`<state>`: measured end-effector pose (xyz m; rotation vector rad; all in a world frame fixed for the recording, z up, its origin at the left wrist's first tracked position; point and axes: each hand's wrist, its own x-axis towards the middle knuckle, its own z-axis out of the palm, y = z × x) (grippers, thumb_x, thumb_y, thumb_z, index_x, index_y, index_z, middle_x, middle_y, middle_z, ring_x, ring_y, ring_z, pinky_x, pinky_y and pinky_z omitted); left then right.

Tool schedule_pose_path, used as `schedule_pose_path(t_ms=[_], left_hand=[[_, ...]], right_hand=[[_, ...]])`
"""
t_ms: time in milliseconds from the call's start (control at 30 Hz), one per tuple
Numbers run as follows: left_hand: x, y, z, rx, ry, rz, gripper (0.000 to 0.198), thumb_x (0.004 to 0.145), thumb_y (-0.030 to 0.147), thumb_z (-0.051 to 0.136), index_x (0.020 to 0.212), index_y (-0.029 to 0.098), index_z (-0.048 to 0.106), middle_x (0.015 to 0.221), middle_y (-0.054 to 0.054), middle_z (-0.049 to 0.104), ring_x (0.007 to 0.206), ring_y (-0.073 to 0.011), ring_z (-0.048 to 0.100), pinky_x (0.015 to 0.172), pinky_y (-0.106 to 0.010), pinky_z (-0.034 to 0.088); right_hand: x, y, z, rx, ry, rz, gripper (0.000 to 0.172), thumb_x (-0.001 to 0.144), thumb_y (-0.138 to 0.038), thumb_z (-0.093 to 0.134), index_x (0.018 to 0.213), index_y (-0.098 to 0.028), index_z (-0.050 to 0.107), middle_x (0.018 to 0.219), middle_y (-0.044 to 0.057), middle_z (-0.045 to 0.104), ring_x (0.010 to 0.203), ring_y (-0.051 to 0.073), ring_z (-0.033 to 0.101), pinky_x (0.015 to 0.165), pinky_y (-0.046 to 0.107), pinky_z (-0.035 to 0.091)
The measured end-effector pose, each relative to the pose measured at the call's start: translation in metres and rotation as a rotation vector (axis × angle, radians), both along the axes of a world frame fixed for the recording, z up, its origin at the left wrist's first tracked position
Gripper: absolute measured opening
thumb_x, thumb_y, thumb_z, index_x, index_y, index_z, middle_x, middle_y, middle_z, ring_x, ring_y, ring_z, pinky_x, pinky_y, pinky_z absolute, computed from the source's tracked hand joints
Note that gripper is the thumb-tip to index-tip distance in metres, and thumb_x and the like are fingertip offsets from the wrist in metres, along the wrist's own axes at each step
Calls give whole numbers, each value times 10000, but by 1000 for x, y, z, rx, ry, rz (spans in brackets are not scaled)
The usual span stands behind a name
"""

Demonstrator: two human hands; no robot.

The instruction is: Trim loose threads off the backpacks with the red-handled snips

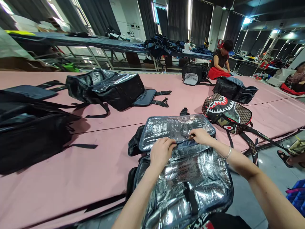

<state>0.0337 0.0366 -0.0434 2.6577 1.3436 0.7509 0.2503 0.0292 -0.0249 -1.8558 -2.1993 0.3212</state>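
In front of me an insulated bag [190, 178] lies opened out at the table's near edge, its silver foil lining facing up. A foil-lined panel [162, 127] with dark binding spreads out at its far side. My left hand [162, 151] is closed on the near edge of this panel, fingers curled over the dark binding. My right hand [200, 136] pinches the same edge farther right, thumb and fingers together. A black strap [190, 198] crosses the lining nearer my body. The bag's underside is hidden.
A pink-covered table [107, 168] holds another open insulated bag [124, 90], a black bag [30, 136] at left and a checkered shark-face backpack [226, 113] at right. A co-worker [220, 60] sits beyond with red cloth. Loose straps trail across the table.
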Motion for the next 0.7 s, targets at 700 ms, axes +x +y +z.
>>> schedule_pose_path(t_ms=[700], left_hand=[[1, -1, 1, 258, -72, -209, 261, 820, 300, 351, 765, 212, 590, 716, -70, 641, 660, -261, 594, 683, -415, 450]], right_hand=[[0, -33, -19, 436, -5, 252, 265, 772, -133, 475, 904, -281, 651, 976, -65, 652, 848, 79, 603, 586, 177, 405]])
